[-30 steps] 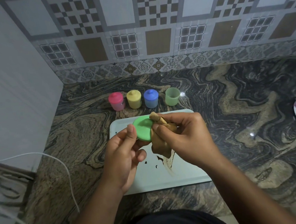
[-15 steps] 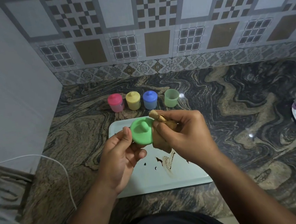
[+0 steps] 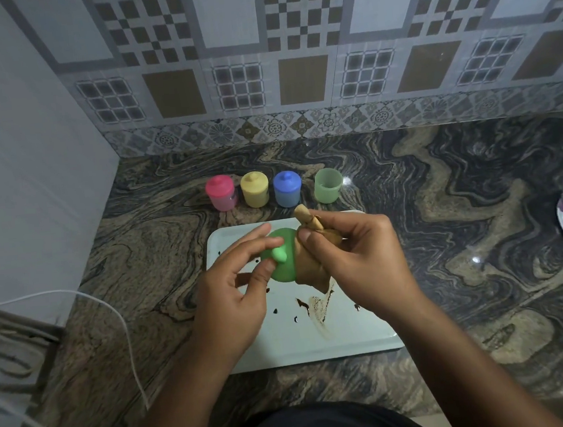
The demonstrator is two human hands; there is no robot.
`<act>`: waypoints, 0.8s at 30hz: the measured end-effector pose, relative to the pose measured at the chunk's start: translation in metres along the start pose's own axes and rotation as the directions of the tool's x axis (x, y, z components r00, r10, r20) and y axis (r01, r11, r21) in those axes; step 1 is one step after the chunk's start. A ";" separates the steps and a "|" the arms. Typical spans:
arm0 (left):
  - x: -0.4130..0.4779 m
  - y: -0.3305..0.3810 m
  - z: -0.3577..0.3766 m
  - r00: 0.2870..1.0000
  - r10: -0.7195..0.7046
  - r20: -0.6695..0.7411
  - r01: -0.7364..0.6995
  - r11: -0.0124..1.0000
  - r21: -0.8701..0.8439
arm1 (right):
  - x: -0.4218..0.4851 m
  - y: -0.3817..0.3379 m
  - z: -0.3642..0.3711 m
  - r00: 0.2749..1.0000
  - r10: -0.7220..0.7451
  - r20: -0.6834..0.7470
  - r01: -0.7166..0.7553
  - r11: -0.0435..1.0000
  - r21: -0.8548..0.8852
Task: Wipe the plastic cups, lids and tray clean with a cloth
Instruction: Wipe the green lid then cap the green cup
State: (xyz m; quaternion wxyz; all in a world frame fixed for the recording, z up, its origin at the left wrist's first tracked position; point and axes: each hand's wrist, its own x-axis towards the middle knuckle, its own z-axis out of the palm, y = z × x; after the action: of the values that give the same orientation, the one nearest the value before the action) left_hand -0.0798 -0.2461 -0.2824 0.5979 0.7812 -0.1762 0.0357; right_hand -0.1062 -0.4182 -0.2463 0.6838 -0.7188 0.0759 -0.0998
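Left fingers (image 3: 246,245) pinch green lid (image 3: 284,268); right fingers (image 3: 340,222) pinch brown cloth (image 3: 314,272), seemingly touching its edge

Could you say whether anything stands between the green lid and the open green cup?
Only the twisted end of the cloth, gripped by the right hand, pokes up between green lid and green cup; nothing else visible.

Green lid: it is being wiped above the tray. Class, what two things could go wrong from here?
1. The left hand holds the lid only in its fingertips above the tray, which carries a brown smear and drops. A slip could land it in that mess.
2. The cloth in the right hand hangs close over the smear. It might pick some up and spread it onto the lid.
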 end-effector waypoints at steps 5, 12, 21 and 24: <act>0.002 -0.007 -0.008 0.948 0.303 0.097 -0.318 0.889 0.329 | 0.003 0.021 -0.003 0.999 0.032 0.025 -0.033 0.999 0.024; -0.001 -0.039 -0.005 0.902 0.353 0.246 -0.426 0.815 0.393 | 0.003 0.070 -0.013 0.964 -0.260 -0.050 0.221 0.895 -0.389; 0.078 -0.062 0.026 0.988 0.152 -0.025 -0.129 0.907 0.401 | 0.073 0.119 -0.042 0.893 -0.426 0.149 0.337 0.410 -0.847; 0.110 -0.069 0.047 0.997 0.072 -0.009 -0.061 0.903 0.426 | 0.101 0.125 -0.051 0.937 -0.301 0.175 0.280 0.352 -0.893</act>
State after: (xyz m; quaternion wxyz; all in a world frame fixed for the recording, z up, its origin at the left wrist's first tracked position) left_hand 0.0374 -0.3006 -0.3302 0.4139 0.8857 -0.1834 0.1032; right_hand -0.0178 -0.4987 -0.3644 0.1550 -0.9734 -0.0038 -0.1687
